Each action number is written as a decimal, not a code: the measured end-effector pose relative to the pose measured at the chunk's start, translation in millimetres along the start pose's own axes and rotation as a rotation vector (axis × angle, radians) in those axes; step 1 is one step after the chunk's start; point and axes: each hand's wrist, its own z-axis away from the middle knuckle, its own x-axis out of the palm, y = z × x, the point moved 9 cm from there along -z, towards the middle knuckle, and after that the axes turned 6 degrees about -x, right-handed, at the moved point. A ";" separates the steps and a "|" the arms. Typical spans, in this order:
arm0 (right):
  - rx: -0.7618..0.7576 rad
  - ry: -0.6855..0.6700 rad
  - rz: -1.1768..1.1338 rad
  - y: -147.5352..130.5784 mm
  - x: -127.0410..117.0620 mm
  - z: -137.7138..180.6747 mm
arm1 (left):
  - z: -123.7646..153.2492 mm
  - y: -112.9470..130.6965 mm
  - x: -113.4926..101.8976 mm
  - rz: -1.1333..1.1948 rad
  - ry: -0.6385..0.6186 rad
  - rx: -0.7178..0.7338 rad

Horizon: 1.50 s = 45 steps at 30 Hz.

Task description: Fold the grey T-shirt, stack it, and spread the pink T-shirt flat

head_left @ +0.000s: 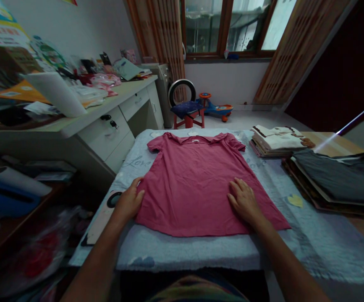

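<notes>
My left hand (129,202) sits at the near left edge of the short-sleeved pink cotton shirt (196,180), fingers curled over the side seam and pinching the fabric there, thumb on top. My right hand (244,200) lies flat on the shirt's lower right part, palm down, fingers stretched together and holding nothing. The shirt is spread flat, its hem toward me and its collar at the far end, on a pale blue padded cloth (200,251) that covers the table and carries small heart patterns and faint lettering. Just left of my left hand a flat board with a dark ring printed on it (106,214) pokes out from under the cloth's edge. To the right, well apart from the shirt, a dark grey garment lies on a stack of flat boards (336,178), and beyond it, near the shirt's right sleeve, stands a pile of folded white and brown clothes (278,140). On the left is a white desk with drawers (115,126), its top crowded with papers and packets. Farther off stand a small red stool with a dark blue cushion (188,113), a blue and orange ride-on toy car (215,108), striped brown curtains (166,37) and a wood-framed window (226,25).
</notes>
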 end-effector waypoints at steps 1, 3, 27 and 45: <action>-0.002 -0.004 0.001 -1.3 3.3 -0.8 | 2.5 -5.2 -5.8 0.000 0.026 0.007; -0.010 -0.022 0.001 -2.6 9.6 -1.1 | 8.9 -16.8 -11.8 -0.053 0.058 0.007; -0.010 -0.102 -0.019 -35.4 9.5 7.6 | 49.0 23.0 3.5 -0.670 0.203 0.069; 0.087 -0.158 0.072 12.0 3.3 30.3 | 55.3 60.5 79.7 -0.322 0.013 0.353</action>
